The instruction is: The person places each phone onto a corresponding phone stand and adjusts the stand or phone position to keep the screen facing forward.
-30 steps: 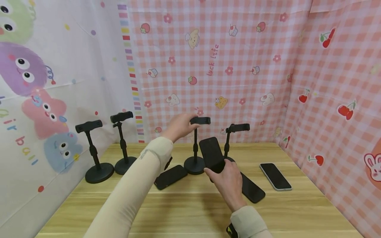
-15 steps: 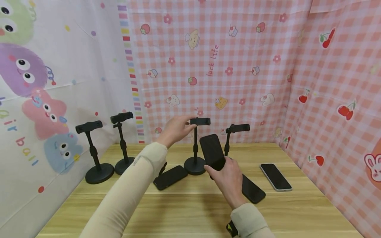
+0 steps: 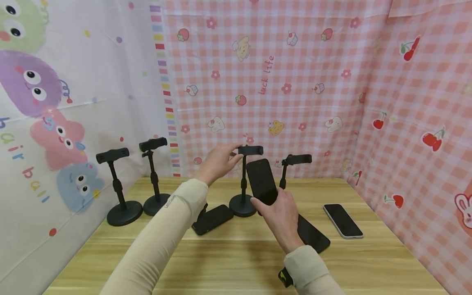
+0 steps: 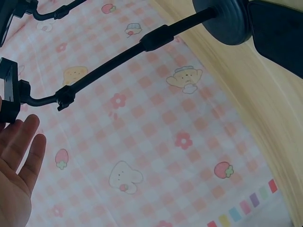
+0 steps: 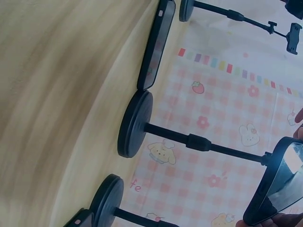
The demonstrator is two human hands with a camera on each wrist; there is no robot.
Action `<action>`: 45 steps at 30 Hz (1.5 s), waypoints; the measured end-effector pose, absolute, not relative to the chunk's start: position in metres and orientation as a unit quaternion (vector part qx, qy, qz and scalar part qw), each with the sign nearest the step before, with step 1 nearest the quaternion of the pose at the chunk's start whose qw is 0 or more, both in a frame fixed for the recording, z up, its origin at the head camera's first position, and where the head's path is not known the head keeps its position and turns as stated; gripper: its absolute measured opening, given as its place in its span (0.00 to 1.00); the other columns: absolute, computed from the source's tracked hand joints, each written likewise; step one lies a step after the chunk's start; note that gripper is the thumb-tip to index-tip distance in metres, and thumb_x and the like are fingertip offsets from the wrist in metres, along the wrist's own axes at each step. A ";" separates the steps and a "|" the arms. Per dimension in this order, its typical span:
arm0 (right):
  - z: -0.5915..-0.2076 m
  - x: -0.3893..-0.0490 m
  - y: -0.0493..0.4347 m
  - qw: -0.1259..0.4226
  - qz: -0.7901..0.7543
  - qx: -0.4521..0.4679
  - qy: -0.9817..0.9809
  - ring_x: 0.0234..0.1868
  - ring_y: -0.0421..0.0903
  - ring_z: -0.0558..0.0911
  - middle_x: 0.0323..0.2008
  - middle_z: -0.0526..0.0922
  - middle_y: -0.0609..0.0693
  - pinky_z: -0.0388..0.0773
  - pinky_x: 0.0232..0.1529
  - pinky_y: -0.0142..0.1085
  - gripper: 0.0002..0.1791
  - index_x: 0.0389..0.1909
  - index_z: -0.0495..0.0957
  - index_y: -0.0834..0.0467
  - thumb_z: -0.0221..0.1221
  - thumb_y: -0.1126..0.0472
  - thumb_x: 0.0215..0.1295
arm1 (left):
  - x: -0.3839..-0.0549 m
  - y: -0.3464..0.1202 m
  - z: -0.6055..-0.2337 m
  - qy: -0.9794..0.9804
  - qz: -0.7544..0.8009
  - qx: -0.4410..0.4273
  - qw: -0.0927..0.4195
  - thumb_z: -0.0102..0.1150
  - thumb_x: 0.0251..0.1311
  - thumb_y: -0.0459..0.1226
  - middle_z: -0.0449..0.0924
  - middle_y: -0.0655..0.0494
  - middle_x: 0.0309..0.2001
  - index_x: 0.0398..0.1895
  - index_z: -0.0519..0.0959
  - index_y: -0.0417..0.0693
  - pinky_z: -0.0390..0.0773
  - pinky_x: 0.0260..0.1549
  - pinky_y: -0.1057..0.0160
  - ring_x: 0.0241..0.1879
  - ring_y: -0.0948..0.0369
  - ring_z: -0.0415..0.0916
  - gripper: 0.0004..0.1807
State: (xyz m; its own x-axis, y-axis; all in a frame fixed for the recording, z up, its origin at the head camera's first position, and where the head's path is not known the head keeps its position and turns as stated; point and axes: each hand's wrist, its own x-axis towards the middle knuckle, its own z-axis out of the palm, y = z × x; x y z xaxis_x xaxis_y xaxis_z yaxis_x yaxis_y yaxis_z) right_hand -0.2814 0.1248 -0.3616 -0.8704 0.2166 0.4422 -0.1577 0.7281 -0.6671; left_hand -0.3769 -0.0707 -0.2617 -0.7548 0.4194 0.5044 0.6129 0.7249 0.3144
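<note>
Black phone (image 3: 261, 180) sits gripped in the right hand (image 3: 281, 215) as the left hand (image 3: 219, 162), fingers half-curled, pinches a stand clamp (image 3: 253, 150), apparently steadying it for mounting, which seems to call for aligning both.

Matt plastic stand (image 3: 243, 183), glossy phone screen (image 5: 285, 178), smooth wood-grain tabletop (image 3: 228, 262), cloth backdrop (image 3: 258, 112)

Wood-grain table (image 3: 228, 266), lower frame; four black stands (image 3: 243, 180), left to centre-right; I note one dark phone (image 3: 213, 220) near centre, another dark phone (image 3: 314, 235) lower right; white-edged phone (image 3: 343, 221) beyond, right.
</note>
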 end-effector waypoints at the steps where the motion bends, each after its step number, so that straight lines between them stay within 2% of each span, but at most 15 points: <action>1: -0.361 -0.282 0.124 0.254 0.370 -0.016 -0.893 0.49 0.59 0.77 0.51 0.76 0.63 0.75 0.48 0.54 0.51 0.63 0.72 0.67 0.68 0.31 0.51 | -0.377 -0.071 -0.263 -0.905 -0.239 -0.284 0.206 0.53 0.73 0.44 0.75 0.49 0.63 0.72 0.68 0.51 0.79 0.47 0.52 0.51 0.55 0.81 0.26; 8: -0.353 -0.287 0.117 0.260 0.379 -0.008 -0.888 0.44 0.57 0.77 0.46 0.77 0.60 0.75 0.45 0.52 0.46 0.58 0.75 0.65 0.68 0.32 0.51 | -0.378 -0.077 -0.268 -0.899 -0.243 -0.291 0.222 0.54 0.73 0.44 0.78 0.48 0.60 0.71 0.69 0.52 0.80 0.44 0.54 0.49 0.55 0.82 0.25; 13: -0.346 -0.290 0.113 0.263 0.382 -0.005 -0.886 0.42 0.56 0.77 0.45 0.77 0.58 0.76 0.42 0.51 0.46 0.57 0.75 0.63 0.67 0.30 0.51 | -0.380 -0.080 -0.271 -0.897 -0.237 -0.294 0.229 0.53 0.73 0.46 0.78 0.49 0.60 0.71 0.70 0.54 0.80 0.44 0.54 0.48 0.56 0.82 0.25; 19: -0.337 -0.295 0.108 0.263 0.402 0.016 -0.877 0.50 0.57 0.76 0.52 0.76 0.60 0.74 0.49 0.54 0.47 0.63 0.73 0.62 0.67 0.31 0.53 | -0.381 -0.080 -0.271 -0.897 -0.234 -0.297 0.229 0.53 0.73 0.46 0.75 0.49 0.64 0.71 0.69 0.57 0.80 0.45 0.53 0.50 0.55 0.82 0.25; 21: -0.333 -0.297 0.107 0.266 0.408 0.023 -0.873 0.50 0.56 0.75 0.51 0.77 0.59 0.74 0.50 0.54 0.45 0.62 0.73 0.62 0.68 0.33 0.54 | -0.381 -0.080 -0.271 -0.898 -0.236 -0.295 0.226 0.53 0.73 0.46 0.74 0.49 0.64 0.71 0.69 0.57 0.80 0.46 0.52 0.50 0.55 0.82 0.25; 28: -0.325 -0.302 0.102 0.277 0.415 0.039 -0.866 0.41 0.53 0.76 0.42 0.78 0.55 0.75 0.40 0.48 0.37 0.55 0.76 0.59 0.68 0.35 0.55 | -0.382 -0.080 -0.272 -0.897 -0.243 -0.291 0.225 0.54 0.73 0.44 0.75 0.46 0.63 0.68 0.72 0.51 0.79 0.49 0.53 0.50 0.55 0.82 0.23; 35: -0.321 -0.305 0.100 0.275 0.425 0.044 -0.861 0.37 0.52 0.75 0.39 0.76 0.55 0.73 0.35 0.46 0.34 0.52 0.77 0.58 0.68 0.36 0.56 | -0.382 -0.079 -0.273 -0.896 -0.249 -0.291 0.225 0.53 0.73 0.45 0.76 0.46 0.62 0.67 0.73 0.52 0.79 0.50 0.52 0.49 0.55 0.82 0.22; 45: -0.315 -0.311 0.099 0.274 0.448 0.056 -0.849 0.35 0.50 0.77 0.37 0.77 0.52 0.74 0.34 0.43 0.33 0.46 0.77 0.56 0.66 0.32 0.55 | -0.384 -0.075 -0.271 -0.899 -0.244 -0.285 0.227 0.52 0.74 0.44 0.76 0.47 0.63 0.68 0.71 0.52 0.78 0.50 0.52 0.49 0.56 0.82 0.23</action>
State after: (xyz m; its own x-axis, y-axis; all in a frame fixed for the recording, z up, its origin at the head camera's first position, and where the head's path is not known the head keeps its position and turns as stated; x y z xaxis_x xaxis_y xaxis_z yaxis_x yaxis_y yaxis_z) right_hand -0.3108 0.0992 -0.3150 -0.8432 0.1502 0.5162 -0.3410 0.5929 -0.7295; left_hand -0.3836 -0.0753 -0.2707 -0.7345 0.4014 0.5472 0.6228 0.7190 0.3085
